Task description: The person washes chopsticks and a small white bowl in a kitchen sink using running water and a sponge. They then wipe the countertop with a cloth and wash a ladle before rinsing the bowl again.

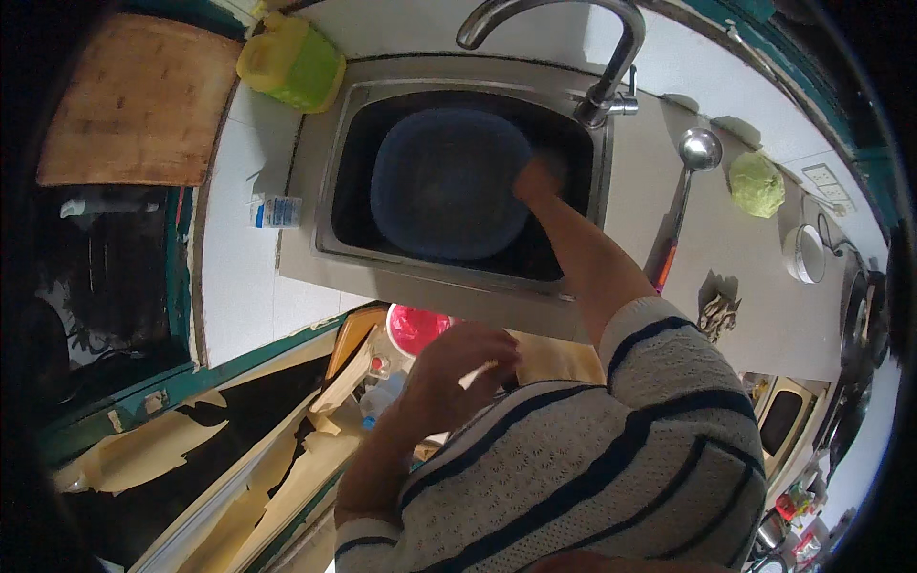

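A blue plastic basin (451, 183) sits inside the dark bowl of a steel-rimmed sink (328, 236). My right hand (539, 179) reaches to the basin's right edge; its fingers are shadowed and blurred, so whether they hold the rim cannot be told. In front of the counter, close to my striped top, my left hand (466, 369) hovers with bent fingers, the thumb apart and nothing visible in it. Above the sink's back right corner curves a steel faucet (620, 54). A ladle (688, 172) with an orange-red handle lies on the counter to the right.
A yellow-green jug (294, 64) stands behind the sink's left corner, near a wooden board (140, 100). A small white-and-blue container (276, 213) is left of the sink. On the right are a cabbage (756, 185), a white bowl (805, 253) and a dried brownish bundle (718, 315). A red-lined bucket (418, 328) stands below.
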Tool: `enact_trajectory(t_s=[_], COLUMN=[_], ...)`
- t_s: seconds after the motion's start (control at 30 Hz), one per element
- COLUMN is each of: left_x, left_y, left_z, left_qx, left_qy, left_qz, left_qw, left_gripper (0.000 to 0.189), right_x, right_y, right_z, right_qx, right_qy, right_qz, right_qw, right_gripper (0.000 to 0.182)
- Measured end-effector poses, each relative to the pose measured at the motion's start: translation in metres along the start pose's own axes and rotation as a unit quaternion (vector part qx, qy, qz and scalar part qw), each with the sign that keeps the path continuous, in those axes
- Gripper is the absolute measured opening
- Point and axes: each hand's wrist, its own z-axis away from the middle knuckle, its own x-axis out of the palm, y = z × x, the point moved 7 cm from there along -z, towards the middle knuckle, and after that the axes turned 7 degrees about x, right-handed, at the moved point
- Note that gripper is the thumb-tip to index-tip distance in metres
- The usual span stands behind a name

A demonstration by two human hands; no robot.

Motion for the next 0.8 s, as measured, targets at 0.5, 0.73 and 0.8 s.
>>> enact_trajectory(t_s=[0.5,0.73,0.8], left_x=[0.043,0.042,0.045], left_y=[0.147,0.163,0.164], left_z=[-0.008,0.020,0.027], left_qx=[0.289,0.289,0.283], left_qy=[-0.245,-0.336,-0.370], left_qz=[0.531,0.514,0.509], left_qw=[0.758,0.735,0.724], left_gripper=[0.025,0.029,0.030], right_x=[-0.109,-0.108,-0.107], right_y=[0.024,0.102,0.117], right_z=[0.164,0.217,0.237], right_qx=[-0.193,-0.132,-0.105], right_qy=[0.116,0.158,0.149], right_qz=[-0.292,-0.258,-0.301], right_qw=[0.930,0.944,0.936], right_gripper=[0.059,0.055,0.054])
